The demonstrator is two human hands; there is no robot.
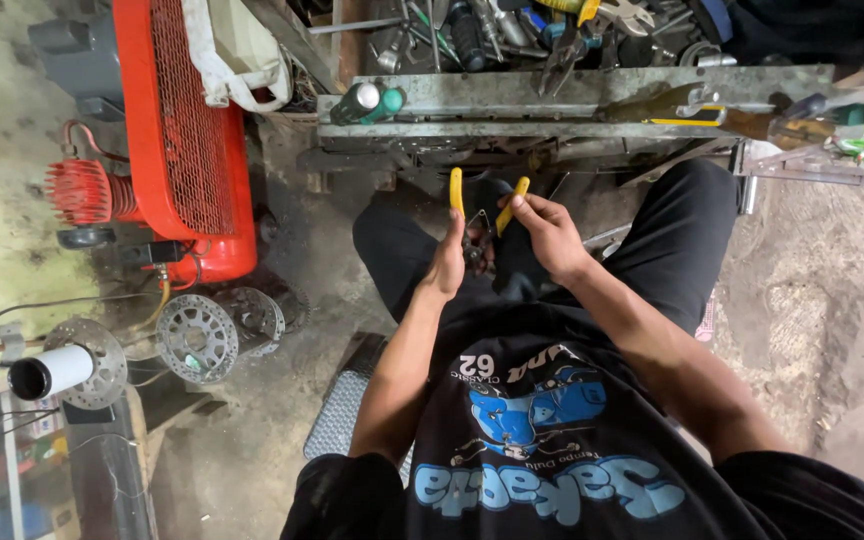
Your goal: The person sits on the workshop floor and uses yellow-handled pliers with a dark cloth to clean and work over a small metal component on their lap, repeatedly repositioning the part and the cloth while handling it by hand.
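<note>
A red air compressor (187, 130) stands at the left on the dirt floor (832, 300), with brake discs and sprockets (197, 338) lying near its foot. Ahead, a grey metal bench (572, 95) carries a jumble of tools, and a green spray can (367, 103) lies on its front ledge within easy reach. The person sits low before the bench, knees apart, so the work hangs between them. Both hands meet there on yellow-handled pliers (480, 205). The left hand (447, 265) curls its fingers round one handle, while the right hand (542, 232) pinches the other handle between thumb and fingertips, the handles spread apart. Below the handles the plier tip seems to bite on a small dark part (474, 250), though shadow hides what it is
</note>
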